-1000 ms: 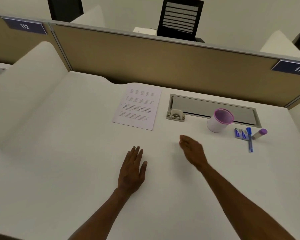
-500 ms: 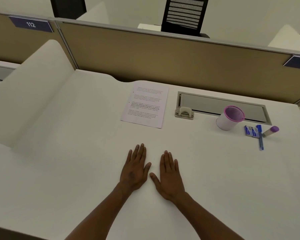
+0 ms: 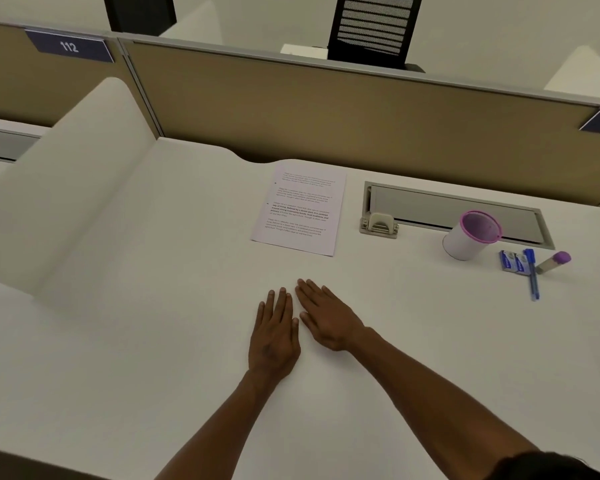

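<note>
Both arms were bare from wrist to elbow: the left forearm (image 3: 222, 420) ran up from the bottom middle of the frame, the right forearm (image 3: 430, 386) from the lower right. The left hand (image 3: 274, 337) and the right hand (image 3: 326, 317), at the centre, were uncovered, with short, pale fingernails. In the lower right corner a dark sleeve (image 3: 548, 465) covered the right upper arm, its hem blurred

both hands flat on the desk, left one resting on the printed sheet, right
Not quite: the left hand and right hand lie flat on the desk, but the printed sheet lies farther back, clear of the left hand's fingertips, as the head view shows.
</note>
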Action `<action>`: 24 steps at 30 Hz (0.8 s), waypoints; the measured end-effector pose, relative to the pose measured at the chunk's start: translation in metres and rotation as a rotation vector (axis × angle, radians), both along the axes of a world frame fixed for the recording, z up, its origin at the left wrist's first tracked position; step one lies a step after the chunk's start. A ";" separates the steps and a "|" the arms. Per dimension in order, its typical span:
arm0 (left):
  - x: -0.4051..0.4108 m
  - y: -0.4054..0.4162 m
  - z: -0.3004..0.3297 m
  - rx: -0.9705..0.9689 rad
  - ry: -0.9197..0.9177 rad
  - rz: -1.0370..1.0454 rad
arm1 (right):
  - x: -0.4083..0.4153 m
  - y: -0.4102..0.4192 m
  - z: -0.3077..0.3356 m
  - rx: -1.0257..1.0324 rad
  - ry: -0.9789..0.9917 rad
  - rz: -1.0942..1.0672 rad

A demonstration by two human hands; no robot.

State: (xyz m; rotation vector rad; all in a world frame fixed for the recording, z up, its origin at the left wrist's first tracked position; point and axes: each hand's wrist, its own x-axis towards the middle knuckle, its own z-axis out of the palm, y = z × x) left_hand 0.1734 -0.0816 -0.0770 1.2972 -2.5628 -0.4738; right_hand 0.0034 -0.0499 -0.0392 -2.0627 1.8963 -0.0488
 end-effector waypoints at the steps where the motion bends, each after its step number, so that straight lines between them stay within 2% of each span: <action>1: 0.001 -0.001 -0.001 0.002 0.000 -0.006 | 0.000 0.006 -0.002 -0.017 -0.006 0.005; 7: 0.004 -0.004 -0.005 0.012 -0.019 -0.026 | -0.011 0.049 -0.006 -0.054 -0.028 0.056; 9: 0.003 -0.003 -0.005 0.006 -0.021 -0.024 | -0.018 0.059 -0.004 -0.101 -0.108 -0.074; 11: 0.003 -0.003 -0.005 -0.001 -0.020 -0.022 | -0.026 0.067 -0.004 -0.156 -0.187 -0.309; 13: 0.002 -0.002 -0.005 -0.008 -0.022 -0.019 | -0.026 0.072 -0.005 -0.124 -0.197 -0.460; 17: 0.001 -0.001 -0.005 -0.016 -0.037 -0.018 | 0.007 0.073 -0.016 -0.087 -0.104 -0.479; 22: 0.001 -0.001 -0.005 -0.011 -0.034 -0.030 | 0.053 0.061 -0.019 -0.093 -0.116 -0.469; 24: 0.002 -0.002 -0.005 -0.008 -0.026 -0.031 | 0.054 0.059 -0.016 -0.132 -0.195 -0.438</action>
